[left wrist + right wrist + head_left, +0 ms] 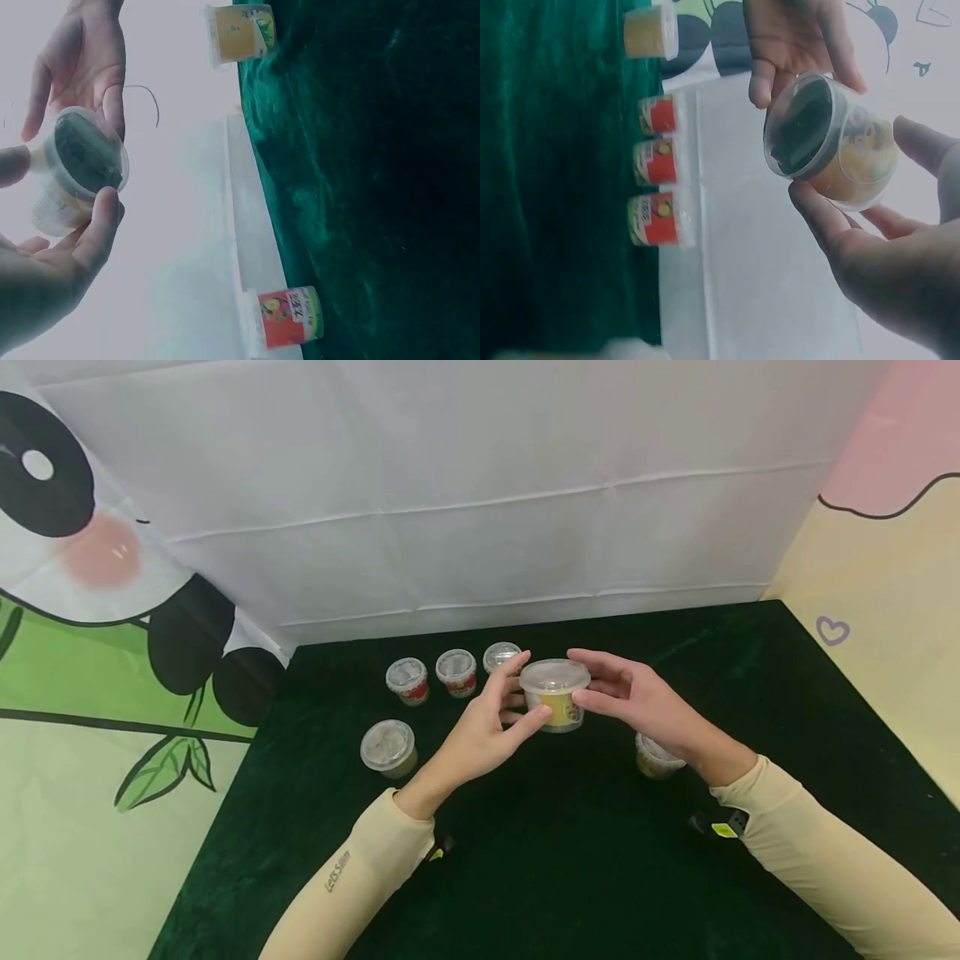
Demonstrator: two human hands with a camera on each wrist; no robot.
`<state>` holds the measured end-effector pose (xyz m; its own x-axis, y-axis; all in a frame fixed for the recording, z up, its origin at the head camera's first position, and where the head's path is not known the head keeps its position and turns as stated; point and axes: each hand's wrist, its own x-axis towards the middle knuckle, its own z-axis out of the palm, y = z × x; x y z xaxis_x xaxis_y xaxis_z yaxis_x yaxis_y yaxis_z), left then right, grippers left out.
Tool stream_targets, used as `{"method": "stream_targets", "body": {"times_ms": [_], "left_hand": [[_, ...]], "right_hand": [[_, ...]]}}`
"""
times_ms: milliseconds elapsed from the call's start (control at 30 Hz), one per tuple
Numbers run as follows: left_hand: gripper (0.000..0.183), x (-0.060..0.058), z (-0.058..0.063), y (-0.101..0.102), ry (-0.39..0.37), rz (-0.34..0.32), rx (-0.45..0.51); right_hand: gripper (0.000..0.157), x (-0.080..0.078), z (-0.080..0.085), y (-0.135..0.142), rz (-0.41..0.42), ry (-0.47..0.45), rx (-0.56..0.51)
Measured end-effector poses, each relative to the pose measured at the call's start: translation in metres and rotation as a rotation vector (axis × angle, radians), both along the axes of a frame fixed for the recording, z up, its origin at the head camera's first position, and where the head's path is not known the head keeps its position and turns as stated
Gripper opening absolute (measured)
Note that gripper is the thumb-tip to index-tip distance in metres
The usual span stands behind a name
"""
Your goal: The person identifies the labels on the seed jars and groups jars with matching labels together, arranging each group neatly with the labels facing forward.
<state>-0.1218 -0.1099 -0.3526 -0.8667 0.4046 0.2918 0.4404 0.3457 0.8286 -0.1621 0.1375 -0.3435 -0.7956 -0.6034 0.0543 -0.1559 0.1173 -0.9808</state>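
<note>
Above the table, a lidded clear plastic cup (555, 695) with a yellow label is held between both hands. My left hand (480, 739) holds its left side, thumb against the front and fingers behind. On the other side, my right hand (645, 702) grips the cup near the label with thumb and fingers. The left wrist view shows the cup (79, 169) tilted, its dark-looking round lid facing the camera. In the right wrist view the label on the cup (855, 154) looks yellow-orange. The cup's contents cannot be made out.
Three smaller lidded cups with red labels, including the leftmost cup (408, 681), stand in a row at the back. A lidded cup (388, 748) stands front left. Another lidded cup (657, 758) is partly behind my right wrist. Dark green cloth (540, 860) covers the table; a white sheet (480, 510) hangs behind.
</note>
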Motion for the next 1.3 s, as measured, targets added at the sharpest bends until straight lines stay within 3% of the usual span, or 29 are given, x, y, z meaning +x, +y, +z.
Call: {"method": "stream_targets", "body": {"times_ms": [300,467,600,767,1000,1300], "left_hand": [[0.059,0.002,-0.009,-0.011,-0.124,0.023,0.061],[0.060,0.009,0.004,-0.008,-0.173,0.032,0.068],[0.059,0.016,0.019,-0.007,-0.214,0.032,0.081],[0.060,0.016,0.022,-0.009,-0.269,0.031,0.113],[0.064,0.004,0.001,-0.011,-0.325,0.019,0.075],[0.069,0.003,-0.003,-0.014,-0.351,0.032,0.019]], "right_hand": [[0.062,-0.007,-0.014,-0.016,0.082,-0.354,-0.174],[0.061,-0.009,-0.019,-0.018,0.108,-0.477,-0.221],[0.060,-0.011,-0.021,-0.018,0.110,-0.515,-0.256],[0.058,-0.013,-0.022,-0.016,0.123,-0.558,-0.315],[0.060,-0.015,-0.019,-0.016,0.130,-0.524,-0.258],[0.063,-0.012,-0.016,-0.023,0.060,-0.506,-0.216]]}}
